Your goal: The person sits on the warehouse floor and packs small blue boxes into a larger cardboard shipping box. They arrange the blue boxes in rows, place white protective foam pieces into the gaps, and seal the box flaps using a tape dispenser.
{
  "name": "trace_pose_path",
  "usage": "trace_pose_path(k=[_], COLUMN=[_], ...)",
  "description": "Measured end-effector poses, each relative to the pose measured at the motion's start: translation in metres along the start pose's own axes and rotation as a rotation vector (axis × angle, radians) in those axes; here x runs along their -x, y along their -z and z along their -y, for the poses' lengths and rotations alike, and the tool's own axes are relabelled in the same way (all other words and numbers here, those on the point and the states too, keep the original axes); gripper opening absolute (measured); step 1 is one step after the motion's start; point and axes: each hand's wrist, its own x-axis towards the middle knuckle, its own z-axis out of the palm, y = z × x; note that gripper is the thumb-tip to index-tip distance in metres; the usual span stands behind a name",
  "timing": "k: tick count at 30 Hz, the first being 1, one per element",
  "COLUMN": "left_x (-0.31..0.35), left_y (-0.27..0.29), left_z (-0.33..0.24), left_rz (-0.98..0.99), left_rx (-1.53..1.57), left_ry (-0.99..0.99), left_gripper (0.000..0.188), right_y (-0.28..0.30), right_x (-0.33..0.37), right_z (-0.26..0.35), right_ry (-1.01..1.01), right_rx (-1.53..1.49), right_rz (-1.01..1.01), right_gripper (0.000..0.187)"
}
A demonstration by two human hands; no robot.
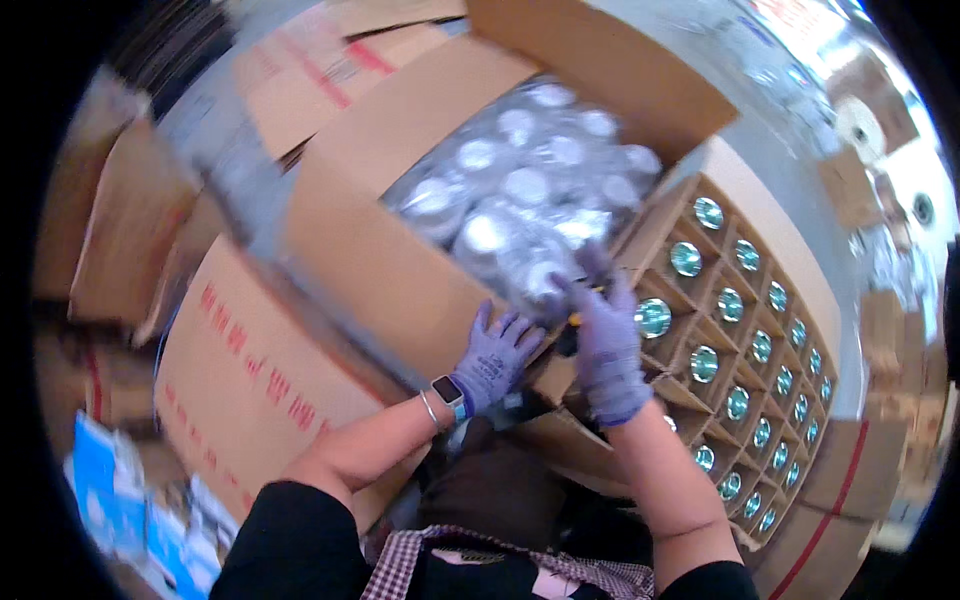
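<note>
An open cardboard carton (375,265) stands in front of me, packed with round-topped containers (527,186) under clear plastic film. My left hand (495,360), in a lilac work glove, lies on the carton's near edge with its fingers spread. At the near right corner, my right hand (610,345), gloved alike, has its fingers curled round a small black-and-yellow tool (574,321). Motion blur and the fingers hide most of that tool, so its kind is unclear. Close to its right is a divided carton (690,330) with greenish, shiny round glass pieces (703,364) in its cells.
A flap with red print (265,380) spreads out at the left. Flattened cardboard (300,75) lies beyond the open carton. More brown cartons (135,230) stand at the far left, and taped cartons (835,500) at the lower right. Blue-and-white packaging (130,500) lies at the lower left.
</note>
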Motion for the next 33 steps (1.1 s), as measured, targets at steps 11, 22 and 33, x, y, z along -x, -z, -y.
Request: trace_pose_path(k=[11, 22, 33], left_x=[0.428, 0.463, 0.448], left_y=[0.180, 0.146, 0.096], left_z=[-0.001, -0.043, 0.102], left_rz=[0.302, 0.306, -0.406], left_rx=[-0.282, -0.141, 0.660], left_ry=[1.091, 0.854, 1.441], left_gripper=[0.085, 0.096, 0.071], right_y=[-0.142, -0.174, -0.141], right_x=[0.106, 0.240, 0.311], right_z=[-0.019, -0.124, -0.158], right_ry=[0.235, 0.600, 0.377], right_rx=[0.994, 1.688, 1.336], right_rz=[1.289, 1.838, 1.599], right_gripper=[0.042, 0.033, 0.038])
